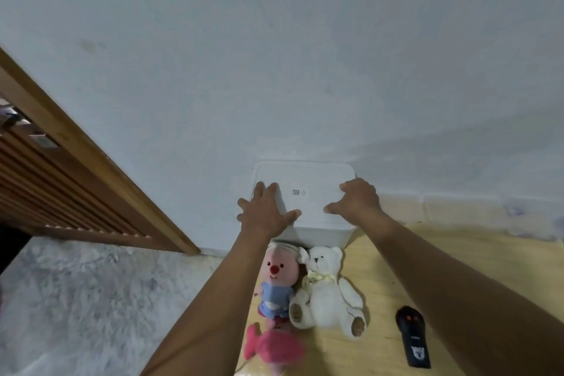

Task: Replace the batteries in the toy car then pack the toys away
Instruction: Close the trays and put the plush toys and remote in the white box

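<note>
White box [317, 229] with its lid [305, 180] on sits against the wall [274, 55], on the yellowish floor mat [381, 268]. Small printed code on the lid top. Both hands on the lid. Left hand [264, 210] flat on the lid's left part, fingers spread, outer fingers hanging over the left edge; grip open, nothing held. Right hand [355, 198] on the right part, fingers curled down near the right edge, thumb pointing inward; cannot tell if it clamps the rim or just rests.

Just in front of the box, toys lie on the mat: pink-faced plush doll [276, 281] in a blue outfit, partly behind the left forearm, touching the white teddy bear [326, 290] beside it on the right. Pink plush fish [274, 348] below the doll, near the frame bottom. Black remote control [413, 336] with two red buttons lies apart on the right, beside the right forearm. Toy car not visible.

Grey speckled floor [76, 299] on the left, wooden slatted door [61, 177] upper left.
</note>
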### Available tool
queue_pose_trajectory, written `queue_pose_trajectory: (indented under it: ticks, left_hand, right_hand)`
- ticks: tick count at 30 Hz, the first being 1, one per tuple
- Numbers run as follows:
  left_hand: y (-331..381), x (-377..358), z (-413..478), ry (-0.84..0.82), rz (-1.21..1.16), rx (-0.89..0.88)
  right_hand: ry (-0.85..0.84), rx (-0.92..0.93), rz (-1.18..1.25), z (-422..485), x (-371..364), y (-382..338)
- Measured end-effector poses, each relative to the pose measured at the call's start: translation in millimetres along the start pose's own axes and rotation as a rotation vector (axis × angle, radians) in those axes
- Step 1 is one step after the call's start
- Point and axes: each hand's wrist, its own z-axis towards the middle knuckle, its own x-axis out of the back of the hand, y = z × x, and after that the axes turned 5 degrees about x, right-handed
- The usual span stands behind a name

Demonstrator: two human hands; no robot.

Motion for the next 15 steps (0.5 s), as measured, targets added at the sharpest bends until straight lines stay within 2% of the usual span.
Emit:
queue_pose_trajectory:
  ticks: [8,15]
  left_hand:
    - [-0.3,9.8,-5.3,0.004,-0.073,-0.008]
    - [4.5,31.6,-18.7,0.14,-0.045,-0.12]
  right_hand:
    - [-0.018,0.015,-0.088,-12.0,-5.1,-11.5]
    - [0.165,0.11,0.026,-55.7,2.2,-6.5]
